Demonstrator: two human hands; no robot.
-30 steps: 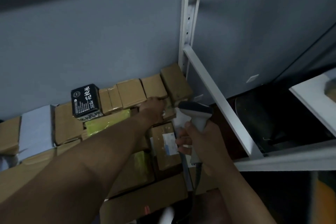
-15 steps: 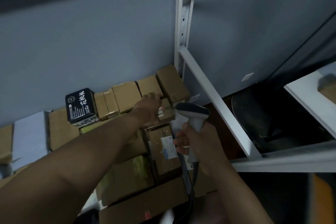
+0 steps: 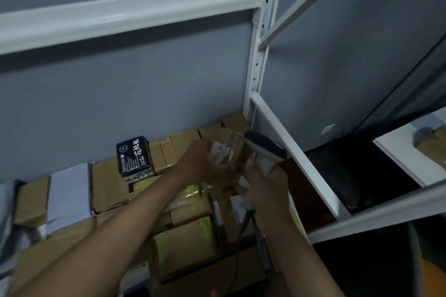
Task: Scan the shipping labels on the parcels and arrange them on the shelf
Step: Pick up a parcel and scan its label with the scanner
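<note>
My left hand (image 3: 200,164) grips a small brown parcel (image 3: 237,146) lifted off the pile, its white shipping label (image 3: 220,152) facing up beside my thumb. My right hand (image 3: 268,181) holds the handle of a white barcode scanner (image 3: 263,149), whose dark-topped head sits right next to the parcel. Its cable (image 3: 241,231) hangs down under my wrist. Several brown cardboard parcels (image 3: 183,243) fill the shelf below my arms, some wrapped in yellow tape.
A black box with white writing (image 3: 135,155) stands in the back row, a white box (image 3: 70,190) to its left. The white shelf upright (image 3: 259,55) and side rail (image 3: 296,159) border the pile on the right. A second white shelf (image 3: 405,154) shows at far right.
My left hand has lifted the small parcel from the back of the pile toward the scanner. The scanner moved up close to it, and my view tilted upward.
</note>
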